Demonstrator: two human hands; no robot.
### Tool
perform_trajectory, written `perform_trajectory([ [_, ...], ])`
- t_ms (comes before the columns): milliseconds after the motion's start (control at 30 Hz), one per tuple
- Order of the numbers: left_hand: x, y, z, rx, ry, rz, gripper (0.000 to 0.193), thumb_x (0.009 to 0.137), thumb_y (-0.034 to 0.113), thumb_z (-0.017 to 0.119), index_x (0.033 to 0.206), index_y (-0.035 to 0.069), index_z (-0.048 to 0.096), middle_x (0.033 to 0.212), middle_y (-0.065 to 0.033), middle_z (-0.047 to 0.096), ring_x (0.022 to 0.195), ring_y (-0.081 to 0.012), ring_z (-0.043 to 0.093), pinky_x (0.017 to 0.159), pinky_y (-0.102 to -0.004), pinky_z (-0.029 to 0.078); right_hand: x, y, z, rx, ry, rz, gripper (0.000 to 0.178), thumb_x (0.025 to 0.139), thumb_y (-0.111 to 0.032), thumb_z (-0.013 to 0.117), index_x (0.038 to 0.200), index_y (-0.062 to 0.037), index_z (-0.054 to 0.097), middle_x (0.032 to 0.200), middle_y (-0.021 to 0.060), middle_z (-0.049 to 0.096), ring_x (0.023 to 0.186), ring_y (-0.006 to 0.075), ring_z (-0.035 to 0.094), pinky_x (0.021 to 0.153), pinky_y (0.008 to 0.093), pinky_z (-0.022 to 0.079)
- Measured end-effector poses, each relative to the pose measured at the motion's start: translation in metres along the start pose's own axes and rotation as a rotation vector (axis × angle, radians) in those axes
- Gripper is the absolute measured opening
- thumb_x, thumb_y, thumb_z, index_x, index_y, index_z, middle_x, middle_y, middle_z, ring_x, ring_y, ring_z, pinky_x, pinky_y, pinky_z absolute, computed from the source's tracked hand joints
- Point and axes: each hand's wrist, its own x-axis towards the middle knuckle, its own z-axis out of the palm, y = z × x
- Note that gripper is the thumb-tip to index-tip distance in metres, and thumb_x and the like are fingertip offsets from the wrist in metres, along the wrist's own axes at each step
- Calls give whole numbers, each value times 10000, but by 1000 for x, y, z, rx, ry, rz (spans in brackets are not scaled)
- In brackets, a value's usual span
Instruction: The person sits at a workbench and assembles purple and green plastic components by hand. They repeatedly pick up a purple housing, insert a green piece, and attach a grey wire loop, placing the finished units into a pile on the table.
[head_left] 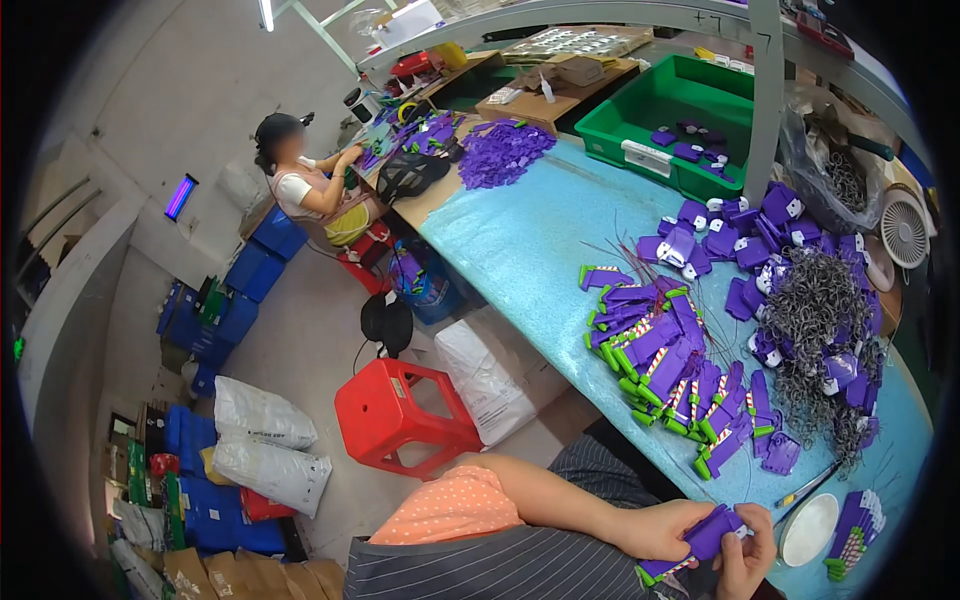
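Observation:
Near the table's front edge, my left hand (665,530) is closed around a purple plastic part (712,532), with a striped, green-tipped purple wing piece (655,571) sticking out below it. My right hand (748,556) pinches the purple part from the other side, thumb and fingers on its white end. Beyond my hands lies a heap of purple wing pieces with green tips and red-and-white stripes (655,345). Purple plastic bodies with white ends (720,235) are scattered behind it. A tangle of bent metal wire pieces (815,310) covers some of them.
To the right of my hands are a white round dish (808,530), a thin-handled tool (805,487) and a row of wing pieces (855,530). A green bin (620,125), metal post (765,100) and small fan (905,225) stand farther back. A co-worker (310,185) sits beyond a red stool (405,415).

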Motion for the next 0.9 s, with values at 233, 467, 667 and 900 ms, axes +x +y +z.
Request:
perform_trajectory([
  [233, -4, 13, 0, 118, 38, 20, 328, 809, 24, 575, 1099, -23, 428, 877, -34, 544, 760, -53, 527, 615, -232, 467, 1, -1, 7, 30, 45, 81, 284, 851, -35, 599, 1123, 36, 554, 889, 51, 595, 599, 53, 457, 529, 177, 356],
  [467, 5, 13, -2, 99, 96, 29, 230, 923, 174, 503, 1034, -19, 445, 748, -70, 565, 678, -117, 568, 569, -271, 458, 4, 11, 6, 35, 87, -10, 360, 842, -11, 595, 1181, 33, 481, 1014, 139, 566, 851, 190, 560, 744, 288, 471],
  [667, 2, 20, 0, 162, 141, 153, 157, 944, 141, 456, 934, -14, 439, 717, -64, 569, 572, -106, 554, 501, -272, 454, 4, 1, 14, 252, 112, 16, 439, 828, -27, 620, 1219, -26, 422, 1040, 174, 543, 903, 228, 555, 799, 346, 481],
  [900, -3, 23, -3, 318, 155, 213, 241, 912, 137, 531, 1112, 9, 490, 807, -86, 622, 686, -138, 592, 597, -281, 457, 5, 24, 27, 419, 419, 46, 261, 672, -74, 630, 912, -6, 554, 770, 33, 530, 670, 118, 512, 652, 233, 438],
])
